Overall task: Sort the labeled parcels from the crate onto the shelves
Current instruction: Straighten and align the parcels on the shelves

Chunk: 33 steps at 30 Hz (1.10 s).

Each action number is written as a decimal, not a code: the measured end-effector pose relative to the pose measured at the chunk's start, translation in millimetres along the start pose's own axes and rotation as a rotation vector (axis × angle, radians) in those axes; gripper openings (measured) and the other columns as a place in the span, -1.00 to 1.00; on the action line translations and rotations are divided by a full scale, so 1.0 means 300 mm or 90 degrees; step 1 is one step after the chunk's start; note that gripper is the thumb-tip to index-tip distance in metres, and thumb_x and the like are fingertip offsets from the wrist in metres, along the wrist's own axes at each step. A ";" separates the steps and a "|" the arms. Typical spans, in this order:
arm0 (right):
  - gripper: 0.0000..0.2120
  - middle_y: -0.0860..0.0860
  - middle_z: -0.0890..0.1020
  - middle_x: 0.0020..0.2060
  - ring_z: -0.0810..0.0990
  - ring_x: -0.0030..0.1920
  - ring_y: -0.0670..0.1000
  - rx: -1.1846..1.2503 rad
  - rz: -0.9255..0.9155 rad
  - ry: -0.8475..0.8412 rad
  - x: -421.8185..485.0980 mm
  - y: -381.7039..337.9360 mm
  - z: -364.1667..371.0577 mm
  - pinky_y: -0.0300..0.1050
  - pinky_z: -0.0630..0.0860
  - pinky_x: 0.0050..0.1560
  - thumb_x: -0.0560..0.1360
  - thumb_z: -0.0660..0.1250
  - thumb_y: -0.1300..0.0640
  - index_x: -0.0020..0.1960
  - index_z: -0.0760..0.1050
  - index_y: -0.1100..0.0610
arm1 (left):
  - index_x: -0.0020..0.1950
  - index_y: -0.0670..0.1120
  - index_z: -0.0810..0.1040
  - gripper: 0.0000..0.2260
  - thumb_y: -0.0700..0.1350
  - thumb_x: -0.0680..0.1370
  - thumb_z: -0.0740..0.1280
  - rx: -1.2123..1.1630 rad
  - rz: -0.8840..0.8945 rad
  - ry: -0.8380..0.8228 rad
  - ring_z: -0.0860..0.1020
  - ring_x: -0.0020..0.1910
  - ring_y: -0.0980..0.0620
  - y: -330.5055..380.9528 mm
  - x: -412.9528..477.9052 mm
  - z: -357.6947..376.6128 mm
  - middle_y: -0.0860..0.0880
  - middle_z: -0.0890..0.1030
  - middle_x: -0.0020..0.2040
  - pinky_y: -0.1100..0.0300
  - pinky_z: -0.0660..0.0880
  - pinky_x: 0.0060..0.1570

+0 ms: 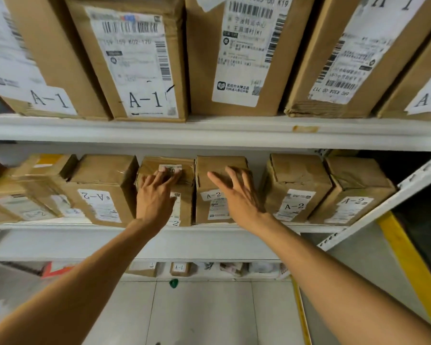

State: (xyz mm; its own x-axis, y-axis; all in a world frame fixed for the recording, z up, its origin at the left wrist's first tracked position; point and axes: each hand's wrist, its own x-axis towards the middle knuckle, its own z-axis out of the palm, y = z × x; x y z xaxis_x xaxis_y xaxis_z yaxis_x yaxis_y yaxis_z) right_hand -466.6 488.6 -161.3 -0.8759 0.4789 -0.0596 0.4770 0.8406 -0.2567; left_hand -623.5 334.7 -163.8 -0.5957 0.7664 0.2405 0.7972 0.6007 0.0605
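Centre frame, on the middle shelf (pixel 60 226), the A-2 parcel (pixel 184 174) sits tight against the right-hand box (pixel 210 207). The left hand (pixel 154 197) lies on its upper front, fingers fairly straight, pressing rather than gripping. The right hand (pixel 239 195) is spread and released before that box — contact unclear. An off-centre push could skew the parcel, jamming it or shoving the box back. It stands upright, label face toward the camera — long axis apparently vertical.

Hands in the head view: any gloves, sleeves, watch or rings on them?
None visible. The left hand and right hand are bare: no gloves, rings or watch showing. The left forearm and right forearm are uncovered to the frame edge; no sleeve in view.
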 end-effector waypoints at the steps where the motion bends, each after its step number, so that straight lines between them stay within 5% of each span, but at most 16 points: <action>1: 0.03 0.01 -0.15 0.56 -0.17 0.52 0.28 -0.005 0.001 0.001 -0.003 0.004 -0.005 0.30 0.02 0.49 0.40 0.14 0.55 0.52 -0.22 -0.29 | 0.51 0.08 0.24 -0.36 -0.04 0.49 0.43 -0.002 0.004 0.005 0.36 0.36 -0.15 0.004 0.006 0.001 -0.10 0.37 0.46 -0.05 0.25 0.37; 18: -0.01 -0.02 -0.14 0.56 -0.05 0.52 0.26 -0.039 0.021 -0.015 -0.021 0.069 -0.040 0.20 0.27 0.43 0.47 0.26 0.40 0.51 -0.27 -0.30 | 0.55 0.07 0.14 -0.36 -0.05 0.54 0.37 -0.050 -0.010 -0.008 0.22 0.46 -0.14 0.102 0.033 0.025 -0.07 0.24 0.53 -0.01 0.14 0.45; 27: -0.06 0.04 -0.14 0.56 -0.06 0.53 0.24 -0.050 0.034 -0.016 -0.037 0.101 -0.062 0.22 0.13 0.49 0.50 0.32 0.28 0.53 -0.24 -0.24 | 0.53 0.07 0.20 -0.37 -0.04 0.51 0.40 -0.074 -0.006 0.012 0.23 0.46 -0.12 0.158 0.056 0.043 -0.07 0.27 0.52 0.01 0.08 0.47; 30: -0.07 0.09 -0.15 0.56 -0.09 0.52 0.28 -0.053 0.037 -0.035 -0.037 0.075 -0.054 0.23 0.05 0.50 0.50 0.37 0.13 0.54 -0.25 -0.19 | 0.54 0.06 0.19 -0.32 -0.05 0.48 0.42 -0.103 0.013 -0.017 0.24 0.44 -0.11 0.124 0.049 0.011 -0.06 0.27 0.52 0.01 0.15 0.45; 33: -0.08 0.16 -0.04 0.52 0.03 0.48 0.27 -0.099 0.016 0.005 -0.021 0.006 -0.058 0.15 0.19 0.44 0.47 0.36 0.01 0.57 -0.22 -0.01 | 0.56 0.08 0.11 -0.26 -0.11 0.47 0.42 -0.205 0.038 -0.067 0.23 0.45 -0.10 0.049 0.027 -0.048 -0.04 0.25 0.52 0.03 0.25 0.39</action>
State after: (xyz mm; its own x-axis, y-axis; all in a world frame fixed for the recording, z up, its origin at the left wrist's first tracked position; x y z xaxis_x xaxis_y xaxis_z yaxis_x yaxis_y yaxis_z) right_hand -459.0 491.5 -144.4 -0.8630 0.5021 -0.0564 0.5052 0.8568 -0.1031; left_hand -615.3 346.4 -147.1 -0.5404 0.8273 0.1533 0.8111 0.4638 0.3565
